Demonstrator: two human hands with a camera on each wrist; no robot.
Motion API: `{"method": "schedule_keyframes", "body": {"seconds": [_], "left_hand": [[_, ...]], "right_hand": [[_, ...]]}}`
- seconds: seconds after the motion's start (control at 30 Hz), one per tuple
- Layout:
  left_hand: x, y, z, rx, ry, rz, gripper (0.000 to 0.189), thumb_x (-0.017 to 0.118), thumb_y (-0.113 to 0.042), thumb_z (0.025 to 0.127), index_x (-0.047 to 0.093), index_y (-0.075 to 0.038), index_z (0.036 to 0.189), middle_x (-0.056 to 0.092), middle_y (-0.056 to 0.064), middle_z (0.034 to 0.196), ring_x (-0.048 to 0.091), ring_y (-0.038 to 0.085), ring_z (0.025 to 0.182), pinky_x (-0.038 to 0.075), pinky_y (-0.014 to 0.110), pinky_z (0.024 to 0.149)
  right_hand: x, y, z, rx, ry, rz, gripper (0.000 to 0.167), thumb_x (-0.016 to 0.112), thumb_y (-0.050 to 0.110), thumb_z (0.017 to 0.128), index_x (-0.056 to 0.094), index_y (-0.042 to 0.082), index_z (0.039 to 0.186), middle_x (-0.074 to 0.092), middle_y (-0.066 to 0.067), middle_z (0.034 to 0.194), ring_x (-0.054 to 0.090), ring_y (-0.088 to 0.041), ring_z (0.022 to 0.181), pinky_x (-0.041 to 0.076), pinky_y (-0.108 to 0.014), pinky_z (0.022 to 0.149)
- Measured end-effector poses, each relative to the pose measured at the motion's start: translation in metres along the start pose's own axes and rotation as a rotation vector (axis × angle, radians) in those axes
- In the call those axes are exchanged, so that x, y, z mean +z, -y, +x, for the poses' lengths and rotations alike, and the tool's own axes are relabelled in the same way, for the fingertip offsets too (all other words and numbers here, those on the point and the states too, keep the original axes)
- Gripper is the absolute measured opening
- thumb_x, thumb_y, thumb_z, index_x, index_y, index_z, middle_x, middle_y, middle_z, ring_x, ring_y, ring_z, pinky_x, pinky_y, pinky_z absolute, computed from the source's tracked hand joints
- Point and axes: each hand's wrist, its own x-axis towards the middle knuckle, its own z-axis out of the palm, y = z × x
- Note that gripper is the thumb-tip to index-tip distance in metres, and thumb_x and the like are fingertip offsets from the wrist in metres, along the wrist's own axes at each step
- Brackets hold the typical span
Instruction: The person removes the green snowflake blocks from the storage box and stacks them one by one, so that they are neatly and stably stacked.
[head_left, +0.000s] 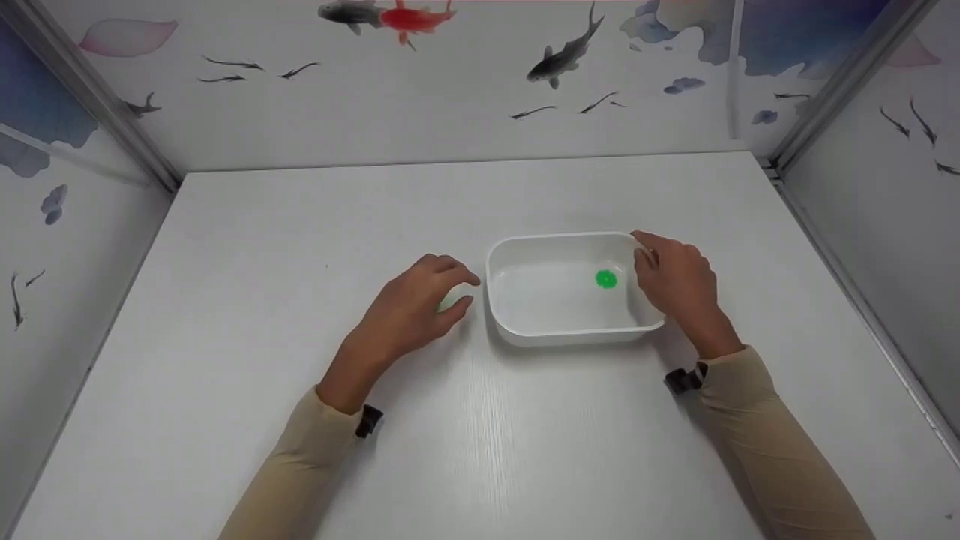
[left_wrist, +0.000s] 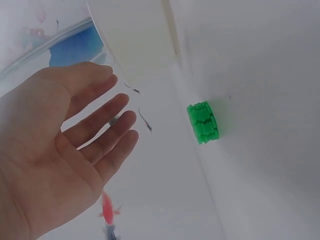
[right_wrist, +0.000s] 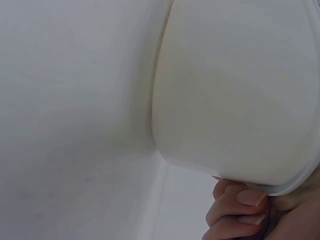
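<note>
A white rectangular tub [head_left: 574,331] with rounded corners stands on the white table. My right hand [head_left: 679,279] grips its right end at the rim; curled fingers [right_wrist: 234,210] show against the tub's outer wall in the right wrist view. Inside the tub, toward the right, lies a small round green piece [head_left: 606,279] with a notched edge. Left of the tub, my left hand [left_wrist: 65,132] is held above the table with thumb and fingers spread apart, holding nothing. A second green piece [left_wrist: 203,122], short and ribbed like a small wheel, sits on the table near that hand, mostly covered by it in the head view.
The white tabletop [head_left: 480,450] is enclosed by a back panel [head_left: 450,112] printed with fish and side panels in metal frames. The tub's left wall stands close to my left fingertips.
</note>
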Motion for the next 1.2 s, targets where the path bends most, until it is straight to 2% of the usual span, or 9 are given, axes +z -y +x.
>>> {"method": "schedule_keyframes", "body": {"seconds": [0.27,0.5,0.8,1.0,1.2], "left_hand": [[-0.001,-0.012,0.006,0.056,-0.036,-0.009,0.023,0.075,-0.017,0.102,0.077,-0.018,0.125,0.074,0.001,0.130,0.067,0.022,0.127,0.063,0.037,0.096],[-0.002,-0.022,0.016,0.095,-0.071,-0.042,0.022,0.072,-0.017,0.104,0.077,-0.019,0.126,0.074,-0.001,0.128,0.067,0.019,0.126,0.063,0.036,0.096],[0.000,-0.033,0.040,0.113,-0.077,-0.072,0.023,0.072,-0.019,0.105,0.077,-0.018,0.127,0.075,-0.001,0.128,0.067,0.020,0.126,0.062,0.036,0.098],[0.000,-0.041,0.058,0.117,-0.045,-0.106,0.022,0.071,-0.019,0.105,0.077,-0.019,0.127,0.075,0.000,0.128,0.068,0.020,0.127,0.061,0.037,0.100],[0.002,-0.045,0.078,0.086,-0.005,-0.148,0.022,0.069,-0.019,0.106,0.078,-0.019,0.126,0.076,0.000,0.126,0.069,0.018,0.123,0.060,0.036,0.101]], "right_hand": [[0.000,0.000,0.000,0.012,0.011,-0.001,0.045,0.053,0.025,0.112,0.061,0.013,0.155,0.068,-0.016,0.087,0.050,-0.026,0.073,0.035,-0.035,0.057],[0.001,-0.003,0.001,-0.005,-0.001,0.015,0.044,0.053,0.024,0.112,0.061,0.013,0.154,0.077,-0.024,0.109,0.059,-0.030,0.080,0.041,-0.034,0.058],[0.002,-0.002,0.001,0.026,0.017,0.005,0.046,0.052,0.026,0.112,0.059,0.014,0.156,0.073,-0.025,0.133,0.059,-0.032,0.086,0.042,-0.038,0.064],[0.001,-0.002,0.001,0.016,0.005,0.006,0.045,0.052,0.026,0.112,0.060,0.014,0.155,0.075,-0.024,0.125,0.059,-0.031,0.083,0.042,-0.038,0.063],[0.001,-0.001,0.000,0.017,0.012,0.002,0.045,0.053,0.027,0.113,0.060,0.013,0.156,0.074,-0.025,0.129,0.059,-0.031,0.086,0.043,-0.039,0.066]]}}
